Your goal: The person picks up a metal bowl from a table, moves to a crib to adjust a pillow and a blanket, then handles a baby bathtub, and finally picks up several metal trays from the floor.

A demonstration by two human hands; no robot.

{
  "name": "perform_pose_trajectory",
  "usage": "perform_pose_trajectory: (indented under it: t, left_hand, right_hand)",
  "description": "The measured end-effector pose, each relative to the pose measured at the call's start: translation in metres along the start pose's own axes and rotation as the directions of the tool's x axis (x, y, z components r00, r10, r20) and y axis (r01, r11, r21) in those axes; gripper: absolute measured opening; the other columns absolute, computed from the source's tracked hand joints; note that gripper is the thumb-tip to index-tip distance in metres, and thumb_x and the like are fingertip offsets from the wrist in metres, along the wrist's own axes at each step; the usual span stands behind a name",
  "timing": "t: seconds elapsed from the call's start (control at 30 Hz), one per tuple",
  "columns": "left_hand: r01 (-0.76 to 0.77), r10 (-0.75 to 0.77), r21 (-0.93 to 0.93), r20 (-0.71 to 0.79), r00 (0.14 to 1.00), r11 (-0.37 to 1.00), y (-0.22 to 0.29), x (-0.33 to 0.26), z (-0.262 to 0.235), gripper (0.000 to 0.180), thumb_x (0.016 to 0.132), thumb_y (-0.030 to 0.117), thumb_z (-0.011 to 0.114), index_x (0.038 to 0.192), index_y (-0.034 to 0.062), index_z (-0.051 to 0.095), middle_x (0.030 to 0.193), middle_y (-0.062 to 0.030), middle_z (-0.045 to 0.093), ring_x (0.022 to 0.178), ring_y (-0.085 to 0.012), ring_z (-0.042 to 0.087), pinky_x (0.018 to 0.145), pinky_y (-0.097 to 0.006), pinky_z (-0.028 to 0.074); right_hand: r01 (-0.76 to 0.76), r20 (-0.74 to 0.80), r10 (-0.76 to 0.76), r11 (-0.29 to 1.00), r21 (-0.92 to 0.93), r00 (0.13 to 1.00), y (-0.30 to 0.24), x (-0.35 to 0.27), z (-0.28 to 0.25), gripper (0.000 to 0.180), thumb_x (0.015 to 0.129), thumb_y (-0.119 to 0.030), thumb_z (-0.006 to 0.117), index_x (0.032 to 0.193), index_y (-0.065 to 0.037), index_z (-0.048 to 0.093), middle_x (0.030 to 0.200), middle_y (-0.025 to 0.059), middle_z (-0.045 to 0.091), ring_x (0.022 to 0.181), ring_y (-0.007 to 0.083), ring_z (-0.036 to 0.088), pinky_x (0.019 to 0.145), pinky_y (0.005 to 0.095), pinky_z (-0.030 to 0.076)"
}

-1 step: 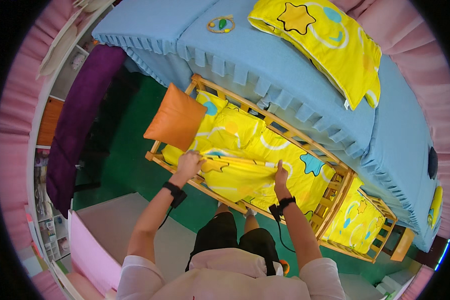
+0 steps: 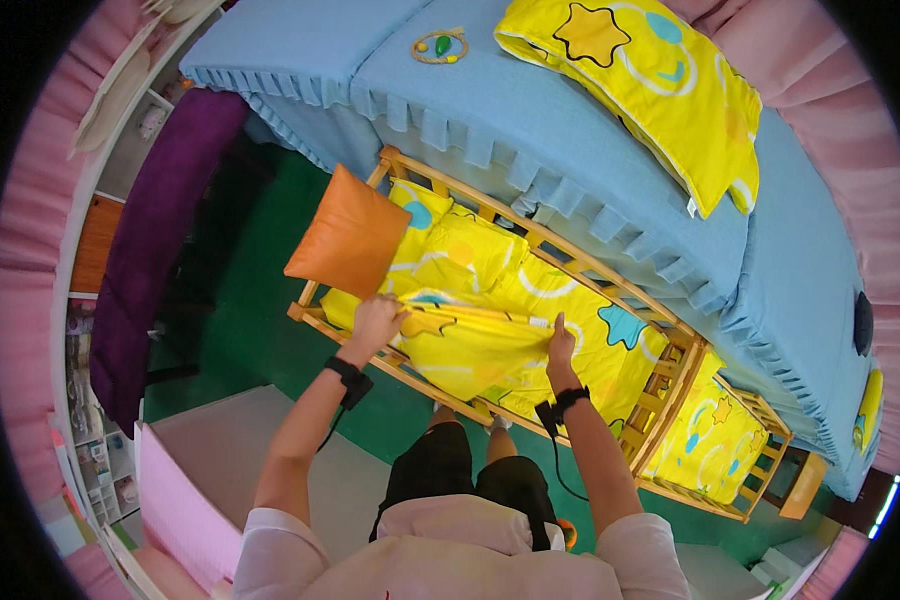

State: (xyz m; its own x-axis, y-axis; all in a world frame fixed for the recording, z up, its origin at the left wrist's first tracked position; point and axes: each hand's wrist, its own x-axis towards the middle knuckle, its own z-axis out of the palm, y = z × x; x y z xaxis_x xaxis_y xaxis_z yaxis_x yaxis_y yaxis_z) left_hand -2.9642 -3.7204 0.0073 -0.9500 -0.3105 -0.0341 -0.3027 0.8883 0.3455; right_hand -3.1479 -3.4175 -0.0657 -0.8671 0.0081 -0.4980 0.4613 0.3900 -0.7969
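A yellow patterned quilt (image 2: 460,360) is stretched between my hands, its near part lifted above a small wooden bed (image 2: 395,160). My left hand (image 2: 378,322) is closed on one corner, close to an orange cushion (image 2: 350,235). At the other end, my right hand (image 2: 562,350) grips the quilt's edge, thumb pointing up. More yellow bedding (image 2: 620,370) with a blue star covers the bed beneath. A yellow pillow (image 2: 420,210) lies at the bed's left end, partly hidden by the cushion.
Behind the bed runs a long surface under a blue ruffled cover (image 2: 570,140), with a folded yellow quilt (image 2: 660,90) and a small ring-shaped ornament (image 2: 440,46) on it. A second wooden bed (image 2: 745,515) adjoins at right. A pink-sided board (image 2: 190,510) stands at lower left.
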Motion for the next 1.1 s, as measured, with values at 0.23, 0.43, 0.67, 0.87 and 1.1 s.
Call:
perform_pose_trajectory:
  t: [0.23, 0.43, 0.67, 0.87, 1.1]
  left_hand:
    - [-0.013, 0.008, -0.018, -0.225, 0.974, 1.000, 0.007, 0.028, -0.061, 0.017, 0.069, 0.018, 0.064, 0.070, 0.0014, 0.062, 0.082, -0.0095, 0.059, 0.074, -0.0277, 0.055, 0.064, -0.037, 0.046]
    - [-0.054, 0.063, 0.067, -0.141, 0.988, 0.996, -0.026, -0.041, -0.034, 0.011, 0.064, 0.011, 0.063, 0.071, 0.0026, 0.059, 0.093, -0.0085, 0.058, 0.079, -0.0267, 0.052, 0.065, -0.039, 0.044]
    - [-0.058, 0.044, 0.119, 0.123, 0.991, 0.991, -0.092, -0.104, 0.102, 0.007, 0.067, 0.012, 0.061, 0.070, 0.0051, 0.059, 0.096, -0.0050, 0.057, 0.082, -0.0233, 0.052, 0.068, -0.037, 0.044]
    - [-0.005, -0.034, 0.113, 0.339, 0.940, 0.994, -0.112, -0.130, 0.127, 0.008, 0.067, 0.013, 0.060, 0.066, 0.0051, 0.058, 0.079, -0.0061, 0.055, 0.079, -0.0242, 0.052, 0.065, -0.038, 0.044]
    - [0.013, -0.043, 0.070, 0.442, 0.896, 0.997, -0.114, -0.113, 0.121, 0.012, 0.067, 0.015, 0.061, 0.065, 0.0039, 0.058, 0.071, -0.0088, 0.053, 0.072, -0.0264, 0.054, 0.063, -0.037, 0.044]
  right_hand:
    - [0.089, -0.001, -0.092, 0.966, 0.241, 0.996, -0.080, -0.007, 0.008, 0.049, 0.088, -0.042, 0.045, 0.055, -0.007, 0.038, 0.056, -0.0025, 0.030, 0.054, 0.0104, 0.027, 0.049, 0.0283, 0.025]
    - [0.143, 0.118, -0.150, 0.988, 0.063, 0.982, -0.023, -0.054, 0.021, 0.045, 0.090, -0.038, 0.042, 0.060, -0.005, 0.037, 0.059, -0.0023, 0.032, 0.060, 0.0091, 0.028, 0.052, 0.0278, 0.026]
    - [-0.197, 0.228, 0.200, 0.980, -0.035, 0.953, 0.167, -0.037, 0.080, 0.048, 0.086, -0.042, 0.050, 0.058, -0.003, 0.045, 0.054, -0.0013, 0.035, 0.054, 0.0098, 0.030, 0.050, 0.0298, 0.028]
    - [-0.361, 0.266, 0.453, 0.872, -0.332, 0.851, 0.231, -0.041, 0.108, 0.058, 0.079, -0.053, 0.052, 0.069, 0.003, 0.057, 0.062, 0.0069, 0.052, 0.059, 0.0177, 0.045, 0.058, 0.0347, 0.038]
    - [-0.349, 0.227, 0.456, 0.852, -0.391, 0.861, 0.238, -0.032, 0.112, 0.059, 0.079, -0.055, 0.050, 0.067, 0.002, 0.058, 0.058, 0.0111, 0.052, 0.056, 0.0209, 0.049, 0.057, 0.0354, 0.039]
